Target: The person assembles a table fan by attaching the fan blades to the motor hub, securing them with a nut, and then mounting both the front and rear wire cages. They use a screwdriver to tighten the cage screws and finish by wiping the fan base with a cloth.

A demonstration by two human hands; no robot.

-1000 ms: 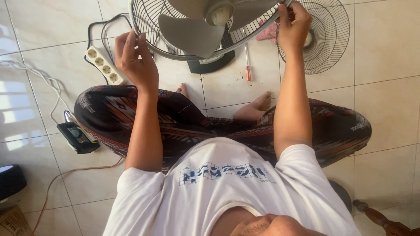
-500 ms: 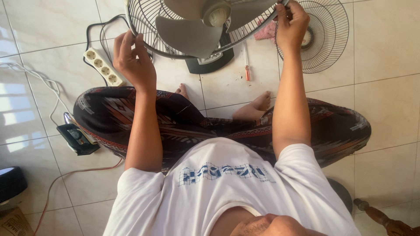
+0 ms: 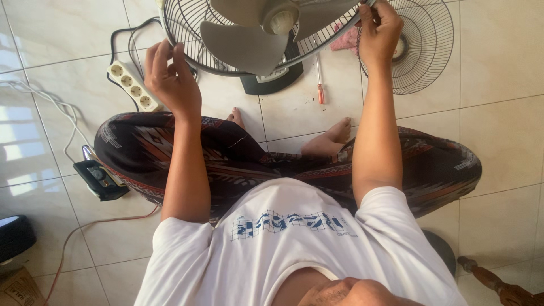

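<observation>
Pale glossy floor tiles [image 3: 498, 62] spread under me, sunlight striking them at my left side, and I sit cross-legged on them in a patterned sarong [image 3: 238, 153] with the fan right in front of my knees. Both of my hands are on the rim of the rear wire guard [image 3: 192, 34], which rings the grey blades [image 3: 243, 42]. My left hand [image 3: 170, 79] curls its fingers around the rim's near-left edge; my right hand [image 3: 381, 31] pinches the rim at the right, thumb and fingertips closed on the wire.

To handle this well, I judge I should keep both grips even and opposite, so the ring stays level and doesn't twist against the blades, and keep my fingers on the outer wire rather than between the spokes.

Beyond my right hand the loose front guard [image 3: 422, 51] lies flat on the tiles, with a pink cloth [image 3: 347, 41] near it. A red-handled screwdriver [image 3: 321, 85] lies just past my feet. Off to my left sit a white power strip [image 3: 131, 86], its cables, and a small black device [image 3: 102, 180]
</observation>
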